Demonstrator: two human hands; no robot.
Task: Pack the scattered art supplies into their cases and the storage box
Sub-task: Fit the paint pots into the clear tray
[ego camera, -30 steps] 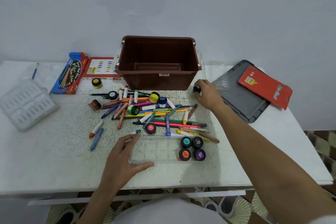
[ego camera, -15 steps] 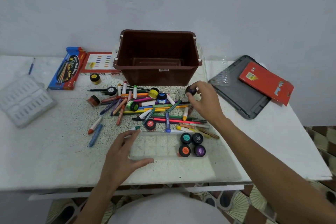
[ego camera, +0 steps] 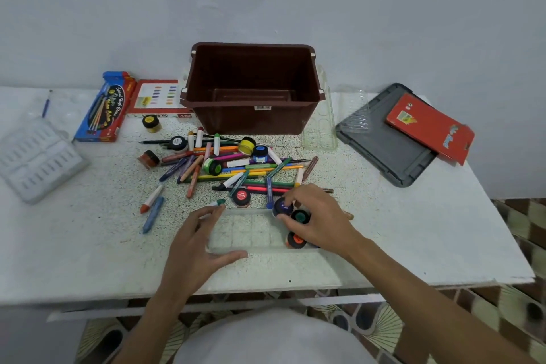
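Pinching a blue pot (ego camera: 282,206), the right hand (ego camera: 319,216) hovers over the tray's (ego camera: 248,230) 2 o'clock corner, beside a teal pot (ego camera: 300,216). The left hand (ego camera: 201,239), fingers spread wide, braces the tray's 9 o'clock end. The box (ego camera: 251,118) stands at 12 o'clock.

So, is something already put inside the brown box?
No, the brown box shows only its own bare floor and walls, and the pens lie on the table in front of it.
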